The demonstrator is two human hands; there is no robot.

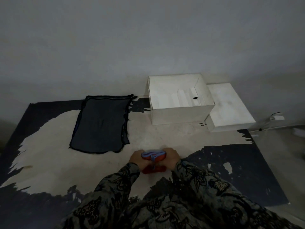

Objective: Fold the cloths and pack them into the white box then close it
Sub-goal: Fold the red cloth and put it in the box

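Note:
A small red cloth with a blue border point(153, 157) is bunched into a compact bundle between both hands, just above the table's middle. My left hand point(136, 160) grips its left end and my right hand point(171, 158) grips its right end. A dark navy cloth with black edging point(100, 124) lies flat on the table to the upper left, apart from the hands. The open white box point(181, 114) stands at the back right, with white card dividers inside. Its white lid point(229, 106) lies flat just right of it.
The table point(49, 146) has a worn top, pale in the middle and dark at the edges. A grey wall rises right behind it. A white plug and cable point(275, 118) lie off the table at the far right.

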